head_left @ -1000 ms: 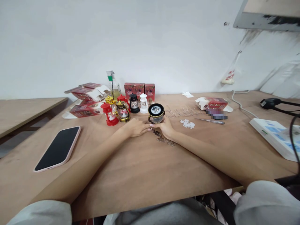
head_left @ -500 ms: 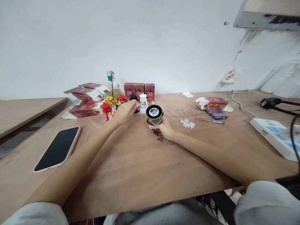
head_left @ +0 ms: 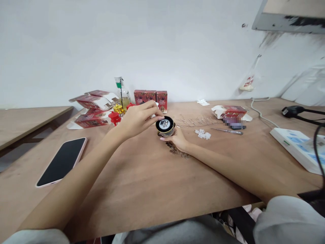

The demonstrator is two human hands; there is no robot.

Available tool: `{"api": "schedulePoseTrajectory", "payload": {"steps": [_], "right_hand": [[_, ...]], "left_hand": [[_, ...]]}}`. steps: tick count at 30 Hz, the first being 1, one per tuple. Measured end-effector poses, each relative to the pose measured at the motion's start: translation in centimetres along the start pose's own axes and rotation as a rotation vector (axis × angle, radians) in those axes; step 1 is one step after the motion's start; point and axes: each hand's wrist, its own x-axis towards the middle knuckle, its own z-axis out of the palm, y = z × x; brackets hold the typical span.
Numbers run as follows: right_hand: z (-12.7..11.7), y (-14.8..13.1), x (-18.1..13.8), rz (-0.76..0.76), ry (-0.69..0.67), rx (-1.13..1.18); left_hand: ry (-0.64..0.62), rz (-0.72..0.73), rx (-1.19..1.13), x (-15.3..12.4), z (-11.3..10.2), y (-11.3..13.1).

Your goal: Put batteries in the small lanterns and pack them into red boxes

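My right hand [head_left: 177, 138] grips a small black and gold lantern [head_left: 165, 125], held with its black underside and its battery slot facing up. My left hand [head_left: 138, 118] is raised beside it, fingers curled, with the thumb and fingertips pinched at the rim of that underside; anything between them is too small to make out. A little heap of small round button cells [head_left: 177, 150] lies on the wooden table [head_left: 152, 183] just under my right wrist.
Behind my left hand stand several small lanterns, red [head_left: 114, 118] and gold [head_left: 118, 108], a spray bottle [head_left: 122, 93] and red boxes [head_left: 151, 96]. A phone [head_left: 62, 161] lies left. A screwdriver [head_left: 228, 131], white tabs [head_left: 203, 134] and a power strip [head_left: 297, 145] lie right.
My left hand left the table, swung up over the row of lanterns, then came back to the lantern's upturned base. My right hand lifted and turned the lantern slightly toward the left.
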Motion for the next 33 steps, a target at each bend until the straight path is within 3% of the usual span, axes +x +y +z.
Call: {"api": "schedulePoseTrajectory", "payload": {"steps": [9, 17, 33], "right_hand": [[0.1, -0.3, -0.1, 0.010, 0.014, 0.041], [0.0, -0.2, 0.0, -0.003, -0.001, 0.031], [0.1, -0.3, 0.0, 0.006, 0.003, 0.025]], "left_hand": [[0.049, -0.057, 0.012, -0.2, 0.2, -0.6], [-0.028, 0.006, -0.054, 0.1, 0.8, 1.0], [-0.028, -0.095, -0.076, 0.0, 1.6, 1.2]]}}
